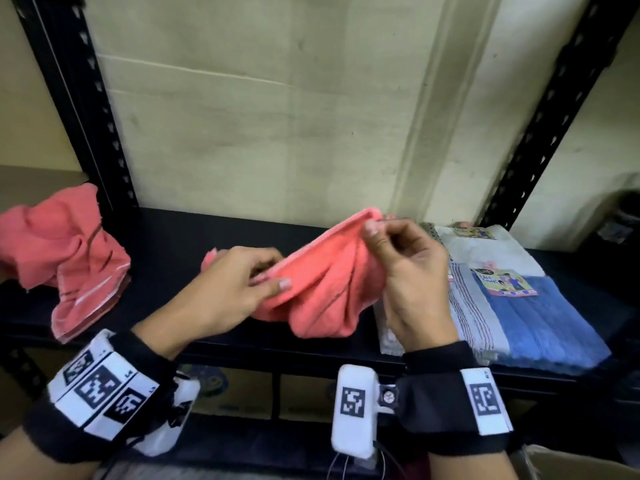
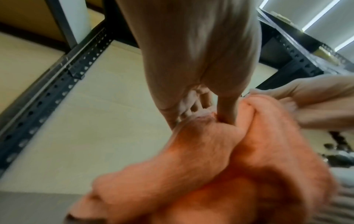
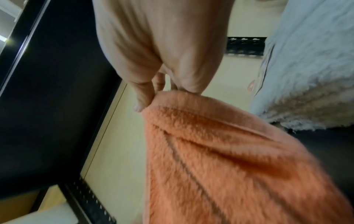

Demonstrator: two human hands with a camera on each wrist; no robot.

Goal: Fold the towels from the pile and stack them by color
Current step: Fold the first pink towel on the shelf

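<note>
Hands, left hand [image 1: 228,289] and right hand [image 1: 408,271], each pinch the coral towel [image 1: 325,289] above the shelf [image 1: 173,244], its top edge rising toward the right, folds hanging down.

Left hand [image 1: 231,292] raised in front of body, back of hand up, thumb and fingers [image 2: 228,110] pinching coral towel [image 1: 322,289] edge. Right hand [image 1: 408,271] slightly higher, just beside left, thumb and curled fingers [image 3: 142,97] pinching same towel's upper edge. Both wrists wear black bands with marker tags.
</note>
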